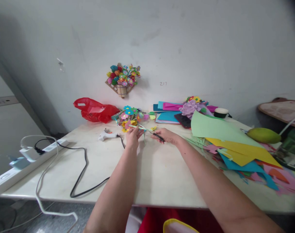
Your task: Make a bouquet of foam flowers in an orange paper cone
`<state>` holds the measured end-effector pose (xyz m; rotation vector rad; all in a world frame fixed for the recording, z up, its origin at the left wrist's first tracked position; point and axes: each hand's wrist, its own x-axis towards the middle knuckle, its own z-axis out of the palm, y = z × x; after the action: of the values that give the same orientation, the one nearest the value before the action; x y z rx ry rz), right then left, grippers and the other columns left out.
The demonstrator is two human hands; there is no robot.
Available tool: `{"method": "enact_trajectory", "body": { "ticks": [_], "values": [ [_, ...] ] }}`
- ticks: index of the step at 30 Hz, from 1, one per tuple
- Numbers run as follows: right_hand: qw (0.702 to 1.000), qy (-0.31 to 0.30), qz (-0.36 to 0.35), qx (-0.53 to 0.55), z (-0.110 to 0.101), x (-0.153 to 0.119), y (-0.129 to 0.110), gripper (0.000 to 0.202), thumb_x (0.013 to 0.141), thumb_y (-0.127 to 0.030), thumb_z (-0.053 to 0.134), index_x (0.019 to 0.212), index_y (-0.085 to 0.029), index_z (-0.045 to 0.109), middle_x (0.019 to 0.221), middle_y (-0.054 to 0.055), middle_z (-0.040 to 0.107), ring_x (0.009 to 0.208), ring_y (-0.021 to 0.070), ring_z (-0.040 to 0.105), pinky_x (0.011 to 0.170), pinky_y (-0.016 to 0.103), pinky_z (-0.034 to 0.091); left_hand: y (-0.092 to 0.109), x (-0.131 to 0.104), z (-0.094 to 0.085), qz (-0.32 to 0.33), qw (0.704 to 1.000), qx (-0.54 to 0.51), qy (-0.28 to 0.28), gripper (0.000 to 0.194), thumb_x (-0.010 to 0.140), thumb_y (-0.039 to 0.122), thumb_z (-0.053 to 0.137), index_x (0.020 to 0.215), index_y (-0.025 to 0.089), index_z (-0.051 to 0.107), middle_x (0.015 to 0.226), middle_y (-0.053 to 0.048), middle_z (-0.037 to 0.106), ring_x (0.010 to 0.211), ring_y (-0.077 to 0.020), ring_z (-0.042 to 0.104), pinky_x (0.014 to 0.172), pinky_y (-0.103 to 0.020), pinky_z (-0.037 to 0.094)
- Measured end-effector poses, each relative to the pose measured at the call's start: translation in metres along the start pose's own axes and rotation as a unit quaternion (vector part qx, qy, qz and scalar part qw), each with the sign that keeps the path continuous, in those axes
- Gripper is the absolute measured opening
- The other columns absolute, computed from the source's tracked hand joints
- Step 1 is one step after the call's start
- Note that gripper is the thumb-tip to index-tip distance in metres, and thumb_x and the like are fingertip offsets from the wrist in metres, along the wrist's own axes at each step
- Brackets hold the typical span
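Note:
My right hand (167, 136) is closed on black-handled scissors (158, 137), whose blades point left and up toward my other hand. Between the blades or just beside them lies a thin pale green strip (146, 128); exact contact is too small to tell. My left hand (133, 135) pinches the strip's left part near the middle of the table. Right behind it stands a cluster of colourful paper flowers (129, 117). A yellow flower piece (153, 128) lies behind the scissors.
A white glue gun (108, 135) with a black cord lies left. Farther out are a red bag (96, 111) and a power strip (28, 170). Coloured sheets (220, 129), a phone (183, 120), and a green mango-like fruit (264, 135) are right. A flower decoration (122, 79) hangs on the wall.

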<state>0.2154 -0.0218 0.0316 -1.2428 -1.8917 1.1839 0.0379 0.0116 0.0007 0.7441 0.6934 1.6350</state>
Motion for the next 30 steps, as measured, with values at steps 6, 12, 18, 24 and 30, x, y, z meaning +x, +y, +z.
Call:
{"method": "enact_trajectory", "body": {
  "ticks": [6, 12, 18, 24, 30],
  "values": [
    [1.0, -0.004, -0.015, 0.003, -0.0003, 0.0008, 0.0028, 0.038, 0.066, -0.051, 0.068, 0.066, -0.015, 0.054, 0.045, -0.008, 0.043, 0.038, 0.004, 0.035, 0.039, 0.019, 0.03, 0.0008, 0.0006, -0.0006, 0.0, 1.0, 0.011, 0.006, 0.027, 0.061, 0.022, 0.076, 0.068, 0.015, 0.05, 0.062, 0.0, 0.064, 0.061, -0.0166, 0.067, 0.073, -0.033, 0.054],
    [1.0, -0.011, -0.026, 0.009, -0.0009, 0.0033, 0.0082, 0.037, 0.065, -0.05, 0.067, 0.065, -0.015, 0.054, 0.046, -0.008, 0.042, 0.038, 0.0037, 0.033, 0.039, 0.019, 0.028, 0.0013, 0.0014, -0.0013, -0.004, 1.0, 0.017, 0.024, 0.025, 0.063, 0.023, 0.072, 0.071, 0.017, 0.049, 0.063, 0.0, 0.064, 0.061, -0.0178, 0.068, 0.065, -0.029, 0.054],
    [0.999, -0.02, -0.038, 0.013, -0.0022, 0.0022, 0.009, 0.034, 0.065, -0.048, 0.063, 0.059, -0.016, 0.051, 0.047, -0.007, 0.041, 0.04, 0.0038, 0.03, 0.039, 0.02, 0.024, 0.0001, 0.0032, -0.0018, -0.001, 1.0, 0.0, 0.03, 0.025, 0.064, 0.022, 0.07, 0.07, 0.018, 0.046, 0.056, 0.003, 0.059, 0.055, -0.0167, 0.066, 0.063, -0.03, 0.054],
    [0.999, -0.028, -0.04, 0.016, -0.0044, -0.0008, 0.0069, 0.033, 0.064, -0.046, 0.062, 0.061, -0.015, 0.053, 0.048, -0.007, 0.041, 0.041, 0.0036, 0.028, 0.041, 0.021, 0.02, 0.0008, 0.0024, -0.0008, -0.009, 0.999, 0.008, 0.03, 0.025, 0.064, 0.021, 0.071, 0.071, 0.018, 0.047, 0.061, 0.002, 0.061, 0.054, -0.0149, 0.065, 0.065, -0.03, 0.054],
    [0.999, -0.027, -0.038, 0.014, -0.0047, -0.0009, 0.0068, 0.032, 0.063, -0.045, 0.063, 0.062, -0.015, 0.054, 0.048, -0.007, 0.041, 0.04, 0.0037, 0.029, 0.041, 0.021, 0.019, 0.0006, 0.0021, -0.0003, -0.013, 0.999, 0.003, 0.039, 0.023, 0.065, 0.02, 0.07, 0.072, 0.017, 0.048, 0.061, 0.001, 0.06, 0.053, -0.0151, 0.065, 0.063, -0.03, 0.054]
  ]
}}
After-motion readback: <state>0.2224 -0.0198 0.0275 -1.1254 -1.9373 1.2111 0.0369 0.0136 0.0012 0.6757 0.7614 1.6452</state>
